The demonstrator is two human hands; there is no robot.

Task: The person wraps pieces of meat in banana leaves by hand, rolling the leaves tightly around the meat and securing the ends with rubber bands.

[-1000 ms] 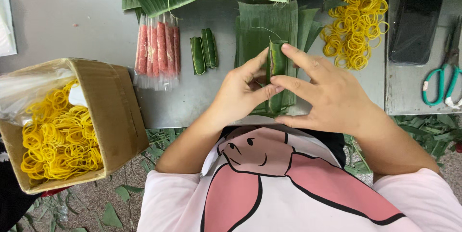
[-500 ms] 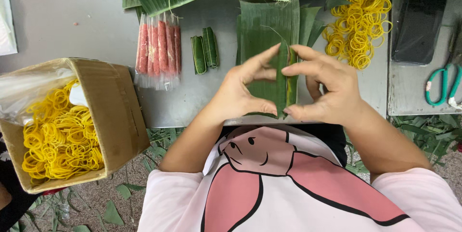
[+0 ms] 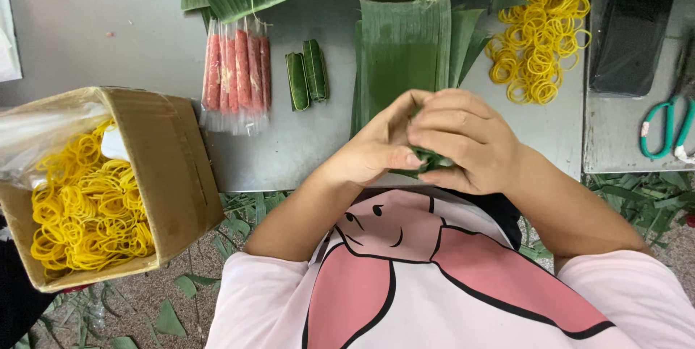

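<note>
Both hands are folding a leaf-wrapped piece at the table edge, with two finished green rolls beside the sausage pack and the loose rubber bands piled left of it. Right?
Not quite. The head view shows the loose rubber bands piled right of the sausage pack, beyond the leaf stack.

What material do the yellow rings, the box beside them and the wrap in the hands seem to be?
Yellow rings: likely rubber, thin limp loops.
Box: brown cardboard, matte, raw edges.
Wrap, held in left hand and right hand: apparently leaf, green with fine ribs.

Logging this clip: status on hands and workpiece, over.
Left hand and right hand both clasped on folded leaf bundle at table edge. Bundle mostly hidden by fingers. Nothing blocking.
</note>
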